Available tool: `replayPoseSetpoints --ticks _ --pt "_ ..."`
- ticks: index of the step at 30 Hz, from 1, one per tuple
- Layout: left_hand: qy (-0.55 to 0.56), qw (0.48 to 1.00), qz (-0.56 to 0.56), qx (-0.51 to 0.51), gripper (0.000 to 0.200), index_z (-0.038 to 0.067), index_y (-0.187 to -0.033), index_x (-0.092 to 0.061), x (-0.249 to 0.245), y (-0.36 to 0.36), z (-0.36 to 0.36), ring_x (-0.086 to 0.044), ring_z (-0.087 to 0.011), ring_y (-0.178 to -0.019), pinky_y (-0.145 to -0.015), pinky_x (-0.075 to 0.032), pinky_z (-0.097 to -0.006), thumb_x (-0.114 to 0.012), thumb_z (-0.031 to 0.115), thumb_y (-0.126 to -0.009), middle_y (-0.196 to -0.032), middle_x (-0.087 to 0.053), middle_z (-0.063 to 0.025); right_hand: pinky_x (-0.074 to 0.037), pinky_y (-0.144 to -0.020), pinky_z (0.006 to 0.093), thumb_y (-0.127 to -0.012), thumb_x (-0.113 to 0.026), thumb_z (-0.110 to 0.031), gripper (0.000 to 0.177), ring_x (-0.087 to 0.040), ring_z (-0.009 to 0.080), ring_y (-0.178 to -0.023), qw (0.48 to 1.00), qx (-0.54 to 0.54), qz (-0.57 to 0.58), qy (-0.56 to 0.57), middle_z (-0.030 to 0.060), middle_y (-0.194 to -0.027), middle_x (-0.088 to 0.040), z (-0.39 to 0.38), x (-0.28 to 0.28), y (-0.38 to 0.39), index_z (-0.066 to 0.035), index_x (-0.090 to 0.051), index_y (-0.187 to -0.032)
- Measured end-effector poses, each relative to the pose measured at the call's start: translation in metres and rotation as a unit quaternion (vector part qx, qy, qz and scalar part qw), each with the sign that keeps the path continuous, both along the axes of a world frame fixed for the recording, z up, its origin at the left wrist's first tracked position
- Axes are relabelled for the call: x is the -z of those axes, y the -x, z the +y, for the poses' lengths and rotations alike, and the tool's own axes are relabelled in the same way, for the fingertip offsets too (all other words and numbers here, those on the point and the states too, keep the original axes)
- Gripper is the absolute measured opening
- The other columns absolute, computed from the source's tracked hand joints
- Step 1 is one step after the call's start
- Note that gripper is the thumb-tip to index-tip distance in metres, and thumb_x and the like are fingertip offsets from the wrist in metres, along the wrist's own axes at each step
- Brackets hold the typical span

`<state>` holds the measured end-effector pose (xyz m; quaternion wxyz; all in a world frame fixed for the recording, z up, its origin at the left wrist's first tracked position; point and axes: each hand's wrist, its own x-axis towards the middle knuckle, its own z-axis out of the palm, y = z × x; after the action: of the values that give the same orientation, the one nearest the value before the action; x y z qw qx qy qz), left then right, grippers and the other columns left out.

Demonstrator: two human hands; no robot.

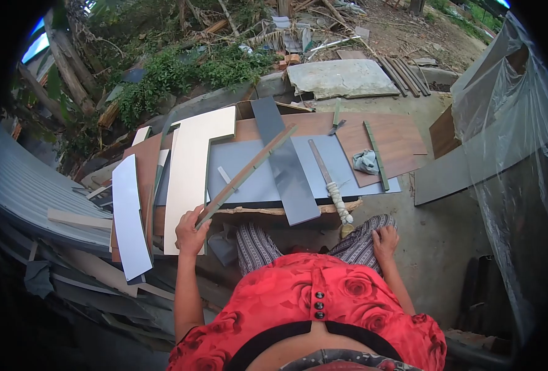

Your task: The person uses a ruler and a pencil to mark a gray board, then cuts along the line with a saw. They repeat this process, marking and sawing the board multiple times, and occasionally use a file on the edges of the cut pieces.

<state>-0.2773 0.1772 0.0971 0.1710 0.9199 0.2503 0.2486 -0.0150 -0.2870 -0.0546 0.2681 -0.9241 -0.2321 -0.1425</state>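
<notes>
My left hand (191, 232) grips the near end of a long narrow wood strip (247, 175), which slants up and right over the boards. Beneath the strip are a cream cut board (190, 167), a grey-blue sheet (243, 162) and a dark grey plank (284, 162). My right hand (385, 242) rests on my right knee, its fingers curled down; whether anything is under them is hidden. A saw-like blade with a white wrapped handle (336, 201) lies right of the dark plank. Farther right sit a crumpled grey cloth (365, 162) and a green-edged strip (376, 156).
A white board (129, 216) and corrugated metal (45, 179) are at the left. Plastic sheeting (502, 123) hangs at the right over a grey panel (441, 179). Behind the boards lie a concrete slab (342, 78), wood strips (404, 75) and plants (169, 86).
</notes>
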Motion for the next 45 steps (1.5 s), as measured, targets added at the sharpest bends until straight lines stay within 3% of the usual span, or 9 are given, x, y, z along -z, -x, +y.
replayPoseSetpoints --ticks 3,12,22,29,33,39,41,45 --pt "-0.04 0.997 -0.006 0.063 0.041 0.008 -0.111 -0.06 0.004 -0.003 0.01 -0.057 -0.0246 -0.075 -0.067 -0.046 -0.035 -0.069 0.008 -0.07 -0.081 -0.059 -0.0086 -0.036 -0.077 0.0399 -0.076 -0.065 -0.02 0.015 -0.051 0.0271 -0.086 1.0 0.007 0.008 -0.01 0.0073 -0.083 -0.051 0.001 0.001 0.0 -0.008 -0.056 -0.08" --pt "-0.08 0.99 0.043 0.112 0.04 0.01 -0.105 -0.061 0.014 -0.009 0.022 -0.053 -0.027 -0.077 -0.07 -0.043 -0.0377 -0.069 0.011 -0.066 -0.081 -0.057 -0.0068 -0.036 -0.078 0.0404 -0.077 -0.065 -0.02 0.015 -0.05 0.0269 -0.087 1.0 0.008 0.024 0.001 0.0075 -0.084 -0.05 0.001 0.001 0.001 -0.008 -0.057 -0.077" --pt "-0.089 0.988 0.076 0.096 0.042 0.011 -0.108 -0.06 0.031 -0.009 0.037 -0.052 -0.0257 -0.086 -0.076 -0.04 -0.0379 -0.068 0.013 -0.066 -0.088 -0.055 -0.0053 -0.036 -0.078 0.04 -0.077 -0.065 -0.019 0.014 -0.051 0.027 -0.088 1.0 0.005 0.029 0.006 0.0077 -0.086 -0.052 0.002 -0.001 0.0 -0.008 -0.058 -0.078" --pt "-0.065 0.995 0.066 0.041 0.043 0.009 -0.112 -0.058 0.037 -0.032 0.017 -0.048 -0.0255 -0.101 -0.085 -0.036 -0.0391 -0.068 0.022 -0.072 -0.1 -0.054 -0.0075 -0.037 -0.075 0.0416 -0.077 -0.065 -0.018 0.013 -0.052 0.0285 -0.085 0.999 0.004 0.029 0.028 0.0087 -0.084 -0.052 0.003 0.003 -0.002 -0.007 -0.059 -0.078" --pt "-0.062 0.996 0.024 0.064 0.046 0.008 -0.115 -0.055 0.04 -0.082 -0.015 -0.05 -0.0278 -0.101 -0.086 -0.038 -0.0399 -0.066 0.027 -0.075 -0.102 -0.054 -0.01 -0.04 -0.07 0.0428 -0.077 -0.065 -0.018 0.013 -0.053 0.0301 -0.081 0.999 -0.022 0.0 0.035 0.0097 -0.083 -0.054 0.003 0.003 -0.005 -0.006 -0.059 -0.078" --pt "-0.027 0.995 0.093 0.002 0.037 0.009 -0.109 -0.057 0.051 -0.128 -0.03 -0.052 -0.0269 -0.097 -0.083 -0.037 -0.0411 -0.063 0.028 -0.078 -0.098 -0.056 -0.0087 -0.041 -0.069 0.0426 -0.077 -0.065 -0.018 0.013 -0.054 0.0315 -0.081 1.0 -0.028 0.001 0.013 0.0104 -0.083 -0.055 -0.004 0.009 -0.005 -0.006 -0.06 -0.078" --pt "-0.003 0.987 0.161 0.01 0.031 0.009 -0.105 -0.059 0.053 -0.13 -0.026 -0.054 -0.0283 -0.095 -0.082 -0.038 -0.0434 -0.062 0.028 -0.08 -0.094 -0.058 -0.0103 -0.041 -0.069 0.0426 -0.077 -0.065 -0.018 0.013 -0.054 0.0317 -0.081 0.999 -0.032 0.005 0.011 0.0104 -0.084 -0.055 -0.007 0.015 -0.006 -0.006 -0.06 -0.078" --pt "0.025 0.985 0.172 0.012 0.027 0.01 -0.101 -0.061 0.057 -0.13 -0.017 -0.055 -0.0284 -0.094 -0.08 -0.039 -0.0432 -0.06 0.029 -0.082 -0.091 -0.059 -0.0121 -0.041 -0.07 0.0431 -0.078 -0.064 -0.018 0.013 -0.054 0.0323 -0.082 1.0 -0.024 0.013 0.015 0.0111 -0.084 -0.055 -0.006 0.016 -0.007 -0.006 -0.059 -0.08"
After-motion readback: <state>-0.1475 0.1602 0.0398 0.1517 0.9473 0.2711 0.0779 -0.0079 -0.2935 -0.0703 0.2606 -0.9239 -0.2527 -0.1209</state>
